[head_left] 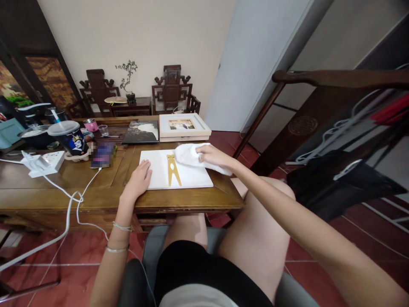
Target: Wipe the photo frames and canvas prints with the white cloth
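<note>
A white rectangular board [156, 170] lies flat near the front edge of the wooden table. On its middle is a gold-yellow emblem like a letter A [172, 169], with a hole near its top. My left hand [139, 176] rests on the board's left edge, fingers stretched out and holding nothing. At the board's upper right, my right hand [213, 155] grips a bunched white cloth [188, 154] that touches the board. Part of the cloth hangs past the board's right side, below my right wrist.
Behind the board lie a dark picture panel [140, 132] and a white frame [198, 120] with a photo. To the left are a phone [102, 155] on a cable, a lidded cup [72, 138] and a power strip [47, 163]. A wooden chair [287, 123] stands at right.
</note>
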Demonstrator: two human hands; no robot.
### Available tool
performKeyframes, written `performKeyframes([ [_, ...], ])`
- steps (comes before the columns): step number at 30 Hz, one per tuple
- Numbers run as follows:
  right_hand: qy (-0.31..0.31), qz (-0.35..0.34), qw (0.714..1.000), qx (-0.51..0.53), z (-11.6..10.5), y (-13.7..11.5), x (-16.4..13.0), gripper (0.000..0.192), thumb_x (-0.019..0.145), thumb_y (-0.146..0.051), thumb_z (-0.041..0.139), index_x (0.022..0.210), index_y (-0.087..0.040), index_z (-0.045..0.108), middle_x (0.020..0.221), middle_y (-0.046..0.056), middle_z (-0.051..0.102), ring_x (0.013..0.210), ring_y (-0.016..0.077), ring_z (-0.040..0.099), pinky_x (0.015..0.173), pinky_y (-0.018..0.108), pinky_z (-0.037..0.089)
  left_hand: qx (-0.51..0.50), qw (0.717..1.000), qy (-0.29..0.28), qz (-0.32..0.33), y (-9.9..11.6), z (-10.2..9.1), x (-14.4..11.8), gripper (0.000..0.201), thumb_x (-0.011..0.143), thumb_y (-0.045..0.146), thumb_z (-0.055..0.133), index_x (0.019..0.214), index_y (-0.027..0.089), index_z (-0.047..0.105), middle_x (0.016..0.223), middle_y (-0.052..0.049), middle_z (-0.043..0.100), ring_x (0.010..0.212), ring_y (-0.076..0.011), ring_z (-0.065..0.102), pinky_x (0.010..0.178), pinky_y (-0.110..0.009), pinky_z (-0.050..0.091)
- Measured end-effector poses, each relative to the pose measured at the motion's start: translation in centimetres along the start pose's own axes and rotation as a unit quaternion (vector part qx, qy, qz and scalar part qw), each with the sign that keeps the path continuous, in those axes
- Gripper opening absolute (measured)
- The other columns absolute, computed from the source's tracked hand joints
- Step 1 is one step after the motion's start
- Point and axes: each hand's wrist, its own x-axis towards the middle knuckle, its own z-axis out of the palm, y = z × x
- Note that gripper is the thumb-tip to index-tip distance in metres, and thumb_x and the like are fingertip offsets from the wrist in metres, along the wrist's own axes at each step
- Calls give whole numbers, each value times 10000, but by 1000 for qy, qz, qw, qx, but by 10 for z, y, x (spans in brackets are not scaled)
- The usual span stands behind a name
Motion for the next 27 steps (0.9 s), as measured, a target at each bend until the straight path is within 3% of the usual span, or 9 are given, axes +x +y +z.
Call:
performKeyframes([
  [5,-116,-15,993,7,-7,-31,-72,79,573,-224,443,576,-226,364,624,-21,405,655,170,415,660,306,333,-4,1000,9,0,-1,3,0,485,961,279,357,1351,57,539,1495,-189,481,1454,-278,367,1221,-462,275],
  [9,-155,3,987,33,-13,-43,-96,73,586,-224,450,576,-226,377,625,-23,410,635,165,403,645,307,342,-2,1000,8,-1,-2,3,-1,486,961,286,353,1358,73,535,1499,-180,479,1456,-271,366,1220,-454,280],
  [13,-108,18,993,40,-13,-29,-70,72,566,-244,477,562,-220,409,649,-12,446,703,188,446,683,316,362,-4,1000,8,-1,-3,3,0,486,962,296,354,1362,86,531,1504,-174,474,1452,-276,372,1215,-473,287],
  [17,-19,22,999,37,-6,-10,-17,108,546,-238,479,575,-219,376,664,-12,431,726,191,443,695,316,340,0,1000,8,-2,-2,2,0,487,961,293,347,1359,83,533,1504,-176,474,1455,-271,367,1218,-470,280],
  [21,59,31,998,19,10,-14,31,117,546,-212,459,612,-222,364,674,-2,429,726,196,436,669,309,297,1,1000,7,3,-1,1,0,481,960,286,348,1347,77,541,1492,-184,486,1452,-272,373,1217,-468,285],
  [24,56,-13,998,0,26,-27,49,100,551,-194,432,623,-222,369,674,11,446,726,204,445,674,312,297,-4,1000,5,2,-1,0,0,478,960,292,355,1350,89,543,1497,-179,482,1451,-277,375,1213,-487,288],
  [27,27,-68,997,-39,40,-40,43,85,556,-174,409,625,-220,386,664,19,471,699,206,452,697,318,306,-4,1000,4,2,-2,0,0,477,964,299,360,1362,109,540,1503,-159,480,1454,-271,370,1217,-490,279],
])
